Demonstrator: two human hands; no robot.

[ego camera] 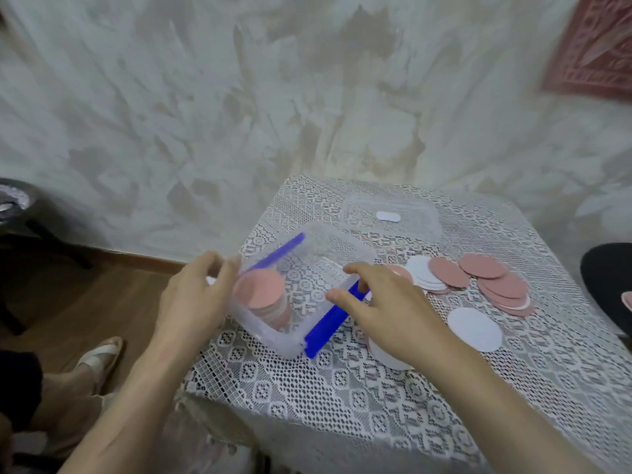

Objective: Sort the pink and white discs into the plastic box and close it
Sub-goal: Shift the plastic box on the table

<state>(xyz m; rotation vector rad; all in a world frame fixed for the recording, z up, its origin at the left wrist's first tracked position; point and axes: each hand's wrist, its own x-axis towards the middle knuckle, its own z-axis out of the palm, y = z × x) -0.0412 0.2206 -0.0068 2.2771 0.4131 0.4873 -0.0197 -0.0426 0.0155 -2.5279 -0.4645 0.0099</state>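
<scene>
The clear plastic box (273, 336) with blue latches (325, 330) stands tilted near the table's left edge. Inside it, a stack of pink discs (263, 295) leans against the left wall. My left hand (195, 295) grips the box's left wall, fingers curled at its corner. On the opposite side, my right hand (383, 302) holds the right rim at the blue latch, between thumb and fingers. Loose pink discs (496, 282) and white discs (424, 271) lie to the right of the box. One white disc (475, 330) lies alone, another (386, 357) partly under my right wrist.
The clear lid (427, 217) lies flat behind the box on the lace tablecloth (342, 398). A dark object (608, 285) sits at the table's right edge. Left of the table are a wooden floor, a sandalled foot (99, 357) and a dark stool (13, 206).
</scene>
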